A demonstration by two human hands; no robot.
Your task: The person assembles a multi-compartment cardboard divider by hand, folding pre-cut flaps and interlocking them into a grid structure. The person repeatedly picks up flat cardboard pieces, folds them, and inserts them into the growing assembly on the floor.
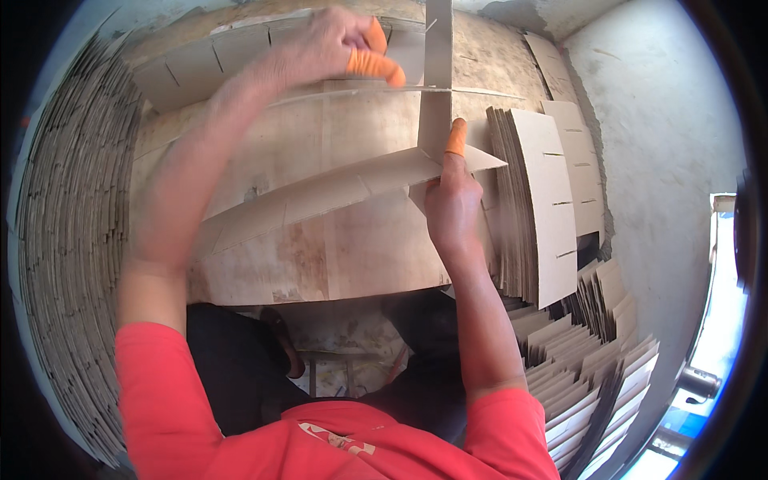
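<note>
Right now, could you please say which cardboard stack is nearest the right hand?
The thick slotted stack right of the right hand; the slotted sheets beyond it, lower-right pile and left pile lie farther off.

Wooden table (pixel 304 268): surface stained. Plaster wall (pixel 672 112) at right, bright opening (pixel 726 264) beside it. Floor (pixel 360 332) below, marked.

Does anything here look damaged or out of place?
Mildly: the wooden tabletop has dark, patchy stains toward its near edge, and the cardboard pieces at lower right lean in uneven rows, unlike the neater cardboard stack above them. Nothing looks spilled.
</note>
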